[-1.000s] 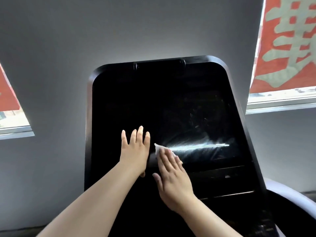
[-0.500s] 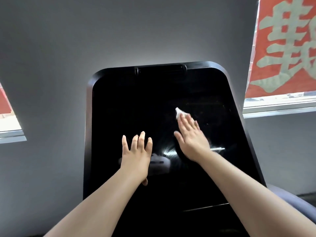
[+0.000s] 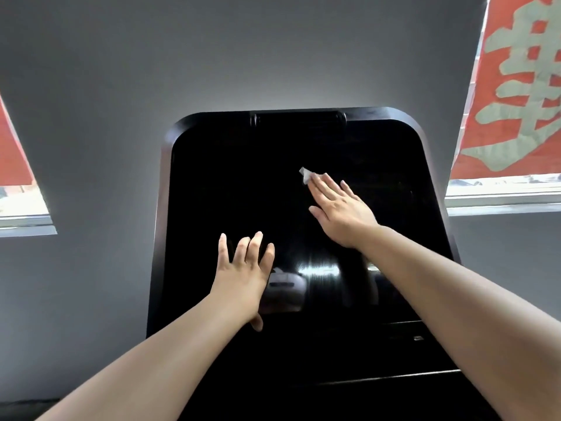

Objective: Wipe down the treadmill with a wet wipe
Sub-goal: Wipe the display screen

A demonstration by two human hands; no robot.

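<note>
Pressing the wet wipe (image 3: 305, 175) flat under my right hand (image 3: 340, 208), fingers straight, centre-right on the treadmill screen (image 3: 227, 183); my left hand (image 3: 246, 268) rests open, lower centre.

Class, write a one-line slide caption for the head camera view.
Right hand presses a wet wipe flat against the black treadmill screen while the left hand rests open on it.
</note>
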